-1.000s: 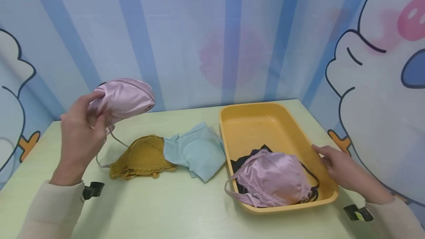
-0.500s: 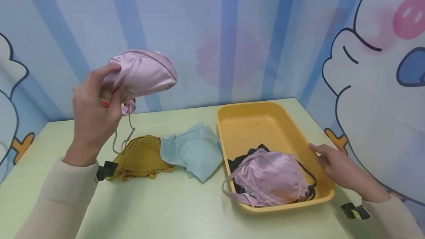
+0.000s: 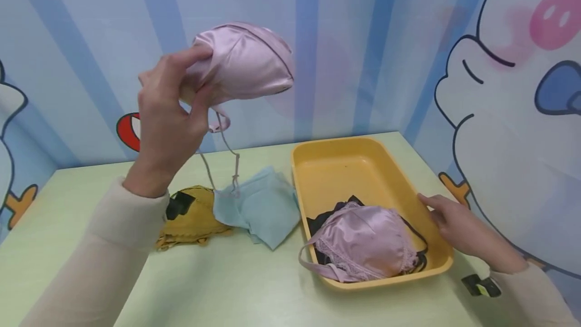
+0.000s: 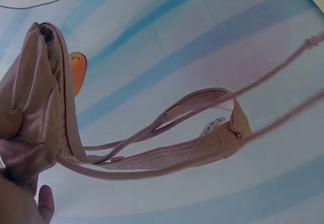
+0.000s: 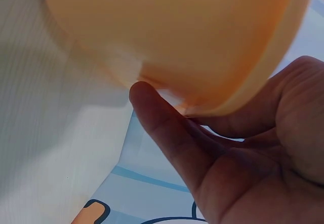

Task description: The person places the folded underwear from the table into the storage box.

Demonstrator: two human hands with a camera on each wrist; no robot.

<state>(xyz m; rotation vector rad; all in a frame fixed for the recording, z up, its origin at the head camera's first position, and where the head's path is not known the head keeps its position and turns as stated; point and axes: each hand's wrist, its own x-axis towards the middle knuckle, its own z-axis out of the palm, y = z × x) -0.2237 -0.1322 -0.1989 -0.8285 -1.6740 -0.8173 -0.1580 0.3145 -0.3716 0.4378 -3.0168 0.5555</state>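
Observation:
My left hand (image 3: 174,110) pinches a folded pink satin bra (image 3: 245,62) between thumb and fingers, high above the table. Its straps and back band (image 4: 182,153) dangle below the cups in the left wrist view. Under the hanging straps lie a mustard bra (image 3: 192,216) and a light blue bra (image 3: 258,208), side by side and overlapping. My right hand (image 3: 463,226) grips the right rim of a yellow plastic tray (image 3: 342,178), with fingers along the outer wall. In the tray's near half, another pink satin bra (image 3: 367,241) rests on a black garment (image 3: 329,216).
A pink strap (image 3: 313,266) droops over the tray's left rim. The pale green table (image 3: 236,286) reaches back to a blue striped curtain (image 3: 306,54) with cartoon figures. A white cartoon bird (image 3: 513,155) is printed on the right side.
My left hand has risen and moved right, carrying the pink bra from over the table's left side; its straps have lifted with it. My right hand stays at the tray rim.

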